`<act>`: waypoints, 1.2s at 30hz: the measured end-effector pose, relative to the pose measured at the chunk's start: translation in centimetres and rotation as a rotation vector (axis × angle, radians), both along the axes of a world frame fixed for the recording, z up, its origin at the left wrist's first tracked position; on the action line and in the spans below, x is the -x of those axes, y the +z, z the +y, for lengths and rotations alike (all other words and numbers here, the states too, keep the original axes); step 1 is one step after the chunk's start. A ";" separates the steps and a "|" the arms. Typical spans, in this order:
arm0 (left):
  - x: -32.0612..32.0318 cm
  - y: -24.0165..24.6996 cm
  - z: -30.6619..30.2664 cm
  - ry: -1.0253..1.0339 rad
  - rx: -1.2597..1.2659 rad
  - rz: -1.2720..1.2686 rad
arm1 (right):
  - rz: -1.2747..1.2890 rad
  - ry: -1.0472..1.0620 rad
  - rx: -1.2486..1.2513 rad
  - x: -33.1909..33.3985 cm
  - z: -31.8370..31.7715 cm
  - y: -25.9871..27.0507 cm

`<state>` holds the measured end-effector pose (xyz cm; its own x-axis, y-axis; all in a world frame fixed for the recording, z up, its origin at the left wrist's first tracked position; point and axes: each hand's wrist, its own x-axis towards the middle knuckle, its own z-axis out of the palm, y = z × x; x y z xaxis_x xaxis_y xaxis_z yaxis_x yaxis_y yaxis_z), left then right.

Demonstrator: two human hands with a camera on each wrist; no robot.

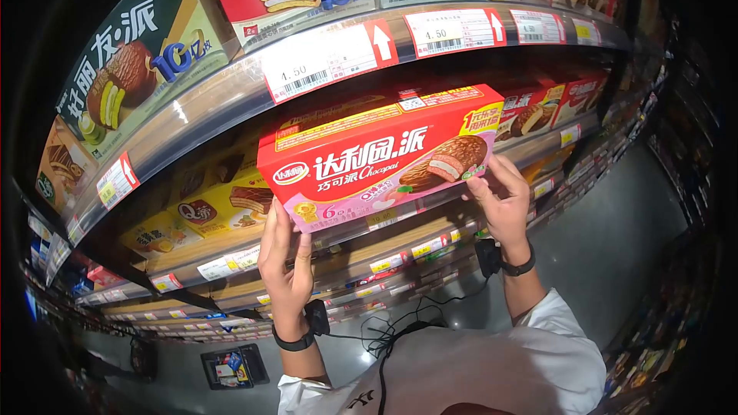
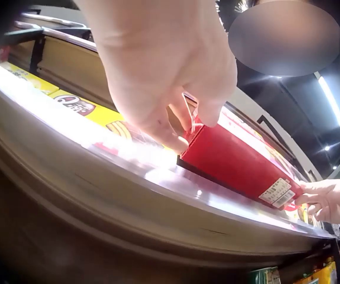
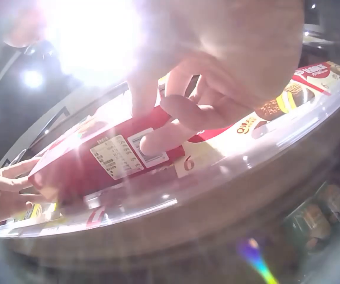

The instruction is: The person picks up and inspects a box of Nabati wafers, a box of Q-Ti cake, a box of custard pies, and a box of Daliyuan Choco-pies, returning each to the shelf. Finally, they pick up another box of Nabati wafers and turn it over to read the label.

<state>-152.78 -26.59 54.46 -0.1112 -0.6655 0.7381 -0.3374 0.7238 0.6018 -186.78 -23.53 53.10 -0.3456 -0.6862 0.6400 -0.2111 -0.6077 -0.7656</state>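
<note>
Between the left hand [image 1: 286, 265] and the right hand [image 1: 503, 207]: here's the red-and-pink Chocopai box [image 1: 384, 161], a 6 on its front, tilted face-up to the head camera.
Left grip: fingers bent round the box's end, pinching it by the lower corner.
Right grip: thumb at the lower front edge, fingers bent in at the other end; that's a 2-handed hold, hands well apart.
Just beyond the left fingers: yellow boxes [image 1: 204, 215] lined up on the shelf.
Past the right fingertips: more red boxes [image 1: 530, 107] on the same level.
Above both hands: price labels [image 1: 330, 58], 3 of them reading 4.50, along the upper shelf edge [image 1: 204, 104].
Down beyond the left forearm: a dark basket [image 1: 259, 363] on the floor, goods inside.
Box on the shelf lip?: can't tell whether it touches; it sits right at the front.
Step in hand: looks like steadying the box at the shelf front, label in view; whether it's coming out or going in, I can't tell.
Next move calls for: both ends kept evenly supported, I'd judge, with the box clear of its yellow neighbours and the shelf lip.
</note>
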 end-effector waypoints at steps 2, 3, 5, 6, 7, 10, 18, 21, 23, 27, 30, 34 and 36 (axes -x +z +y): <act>0.6 0.3 -0.3 0.032 0.051 -0.047 | 0.016 0.007 0.010 0.3 -0.7 0.5; 0.7 0.3 -0.3 0.050 0.050 -0.082 | 0.029 0.004 0.014 0.4 -1.1 0.5; 1.0 0.6 -0.4 0.108 0.065 -0.138 | 0.064 -0.005 0.035 0.9 -1.9 -0.1; 1.3 0.8 -0.4 0.129 0.061 -0.138 | 0.061 -0.007 0.017 0.8 -2.2 0.1; 1.5 1.1 -0.4 0.148 0.059 -0.139 | 0.056 -0.012 0.001 0.7 -2.2 0.4; 1.9 1.5 -0.2 0.176 0.034 -0.138 | 0.121 -0.091 -0.024 0.5 -2.7 0.4; 1.2 1.2 -0.8 0.191 0.018 -0.272 | 0.156 -0.268 -0.034 -0.2 -2.8 0.0; 0.8 1.0 -1.2 0.178 0.037 -0.312 | 0.140 -0.279 -0.027 -0.9 -2.5 0.3; 0.6 0.9 -1.2 0.163 0.048 -0.305 | 0.168 -0.290 -0.035 -1.1 -2.2 0.5; 0.6 2.2 -0.9 0.196 0.100 -0.292 | 0.266 -0.336 -0.066 -1.6 -1.4 1.7; 0.4 3.3 -0.9 0.290 0.158 -0.302 | 0.494 -0.532 0.046 -0.7 -1.3 3.4; 0.7 4.7 -2.0 0.339 0.200 -0.328 | 0.682 -0.661 0.097 0.3 -1.5 6.7; 1.3 5.1 -2.4 0.375 0.231 -0.363 | 0.779 -0.687 0.100 1.4 -2.5 6.9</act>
<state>-154.06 -29.01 59.61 -0.1721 -0.5338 0.8279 -0.7521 0.6140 0.2395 -188.21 -26.01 59.96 -0.1085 -0.4294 0.8966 -0.9493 -0.2228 -0.2216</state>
